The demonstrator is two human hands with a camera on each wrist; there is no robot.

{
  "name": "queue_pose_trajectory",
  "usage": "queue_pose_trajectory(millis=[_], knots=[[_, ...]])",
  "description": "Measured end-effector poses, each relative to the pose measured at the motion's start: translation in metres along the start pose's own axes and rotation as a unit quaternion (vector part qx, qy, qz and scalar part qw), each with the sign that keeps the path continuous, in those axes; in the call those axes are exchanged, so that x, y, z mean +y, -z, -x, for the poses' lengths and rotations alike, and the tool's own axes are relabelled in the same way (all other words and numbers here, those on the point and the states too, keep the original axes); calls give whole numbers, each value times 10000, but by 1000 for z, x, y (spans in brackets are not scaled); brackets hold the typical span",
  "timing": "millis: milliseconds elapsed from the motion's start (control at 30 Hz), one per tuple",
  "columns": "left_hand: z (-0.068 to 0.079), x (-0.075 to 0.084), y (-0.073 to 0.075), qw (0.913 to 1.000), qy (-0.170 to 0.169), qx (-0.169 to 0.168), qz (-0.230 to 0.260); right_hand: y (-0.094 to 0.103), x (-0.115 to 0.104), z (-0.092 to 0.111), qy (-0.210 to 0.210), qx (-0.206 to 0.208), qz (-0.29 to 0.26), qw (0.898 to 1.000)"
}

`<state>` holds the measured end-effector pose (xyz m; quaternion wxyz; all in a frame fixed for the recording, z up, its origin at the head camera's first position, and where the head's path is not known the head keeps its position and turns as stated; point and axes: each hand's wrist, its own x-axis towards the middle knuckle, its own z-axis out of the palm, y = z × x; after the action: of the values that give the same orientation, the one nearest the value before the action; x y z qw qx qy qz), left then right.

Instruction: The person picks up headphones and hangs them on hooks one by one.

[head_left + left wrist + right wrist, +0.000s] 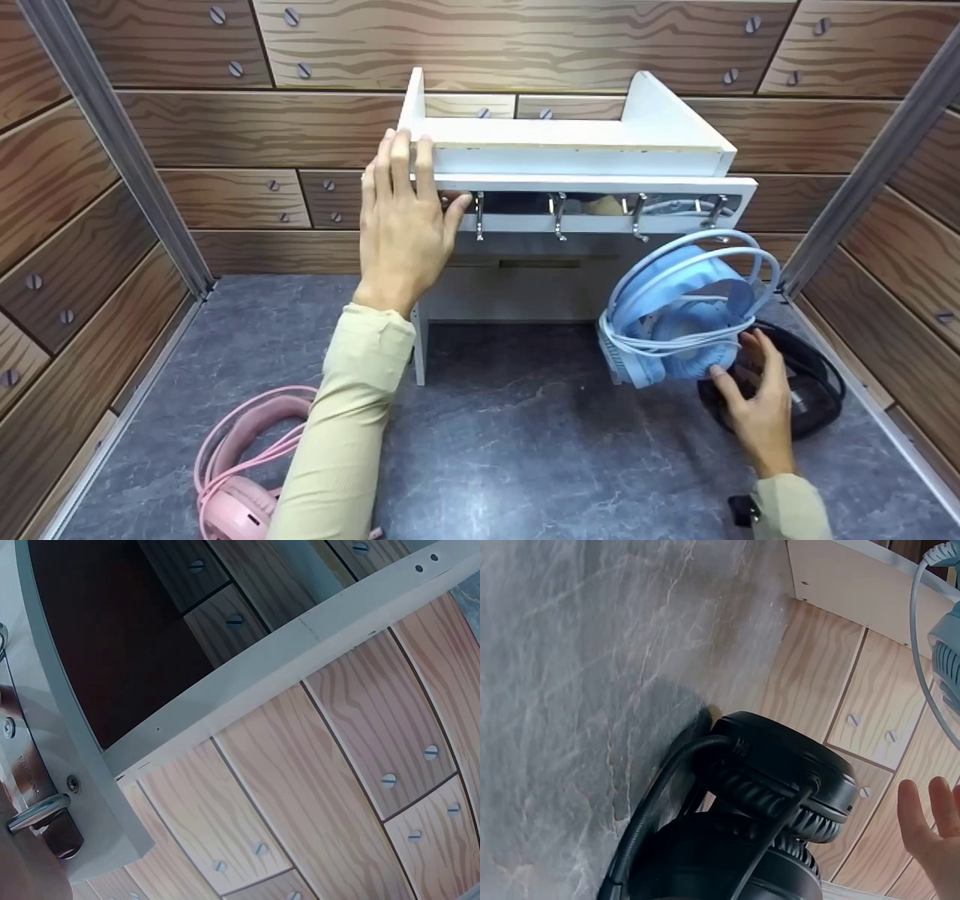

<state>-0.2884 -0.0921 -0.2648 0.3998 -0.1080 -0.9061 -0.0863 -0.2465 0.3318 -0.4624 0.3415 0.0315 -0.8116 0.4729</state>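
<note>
We are resting our left hand [405,221] on the left end of the white shelf [525,131], its fingers straight and slightly spread, its thumb pointing toward the leftmost hook [480,214]. We are spreading our right hand [759,409], fingers apart and loosely bent, just beside the blue headphones [686,326], which are hanging at the rightmost hook [718,210]; we cannot tell whether our thumb is touching them. Beyond, we are seeing black headphones [814,405] lying behind that hand and pink headphones [238,504] lying beside our left sleeve [341,442].
</note>
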Motion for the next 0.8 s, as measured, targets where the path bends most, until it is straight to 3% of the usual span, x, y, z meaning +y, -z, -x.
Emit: queue_pose_trajectory(millis=[800], knots=[[0,0,1,10000,-1,-76,36,9,-4,0,336,148,100,9993]])
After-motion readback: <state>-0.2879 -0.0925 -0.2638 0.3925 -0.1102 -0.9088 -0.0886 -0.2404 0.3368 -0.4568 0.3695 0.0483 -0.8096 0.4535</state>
